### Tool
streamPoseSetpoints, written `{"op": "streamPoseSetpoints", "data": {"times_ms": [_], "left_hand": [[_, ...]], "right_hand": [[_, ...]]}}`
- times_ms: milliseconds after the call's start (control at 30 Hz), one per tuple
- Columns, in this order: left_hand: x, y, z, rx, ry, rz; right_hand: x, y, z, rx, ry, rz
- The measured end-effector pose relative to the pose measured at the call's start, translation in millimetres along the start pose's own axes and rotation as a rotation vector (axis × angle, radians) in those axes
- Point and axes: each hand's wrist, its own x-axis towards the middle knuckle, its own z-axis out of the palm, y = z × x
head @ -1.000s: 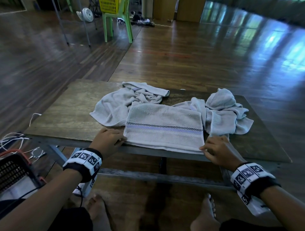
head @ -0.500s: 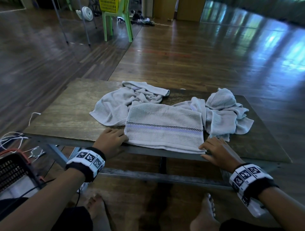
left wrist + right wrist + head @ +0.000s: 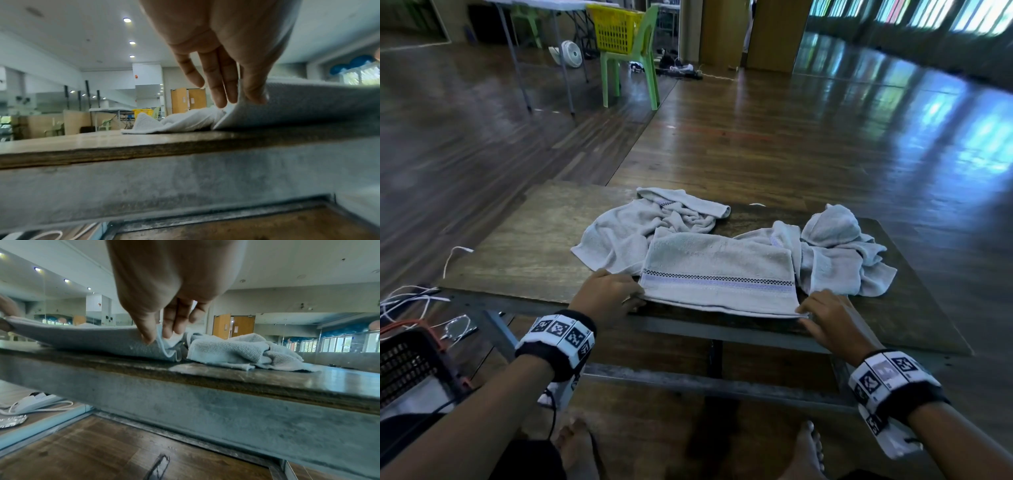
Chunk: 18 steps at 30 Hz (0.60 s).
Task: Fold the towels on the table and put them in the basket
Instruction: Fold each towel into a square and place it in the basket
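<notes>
Where the near table edge runs: folded towel [image 3: 717, 270], flat, checkered and lilac band facing the person, both near corners raised.
Left hand [image 3: 604, 296]: thumb and fingers [image 3: 218, 84] pinching the folded towel's near left corner, lifted off the wood.
Right hand [image 3: 832, 320]: thumb and fingers [image 3: 147, 327] pinching the near right corner, cloth curling under them.
Left crumpled towel [image 3: 626, 236]: behind and left of the folded towel, partly under it.
Right crumpled towel [image 3: 839, 250]: bunched just right of the folded towel, touching it.
Table [image 3: 517, 253]: dark wood top on a grey metal frame.
Black basket [image 3: 405, 368]: on the floor, low left, beside white cables [image 3: 410, 301].
Yellow basket [image 3: 616, 29]: far off, on a green chair [image 3: 635, 63].
</notes>
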Motion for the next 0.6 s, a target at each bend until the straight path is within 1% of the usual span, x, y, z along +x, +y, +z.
{"op": "streamPoseSetpoints", "data": {"times_ms": [67,200,333,400,467,533,600], "left_hand": [[1.0,3.5,-10.9,-0.048,0.097,-0.063],[0.1,9.9,-34.9,-0.182,0.212,-0.158],[4.5,15.0,-63.1,-0.353,0.272,-0.283],[9.2,17.7,-76.9,-0.393,0.347,-0.288],[15.3,15.8,-92.4,-0.417,0.423,-0.259],[21.3,9.9,-109.6,-0.425,0.453,-0.217],[27.0,4.8,-127.2,-0.438,0.471,-0.180]], "right_hand": [[0.4,-4.3,-9.2,-0.014,0.052,0.023],[5.0,-11.8,-33.5,0.004,0.164,0.068],[15.3,-13.3,-72.5,0.076,0.288,0.078],[20.8,-15.0,-91.7,0.077,0.358,0.081],[27.1,-15.8,-108.8,0.086,0.430,0.062],[32.9,-14.6,-126.3,0.106,0.522,0.019],[38.6,-14.5,-142.2,0.078,0.584,-0.002]]}}
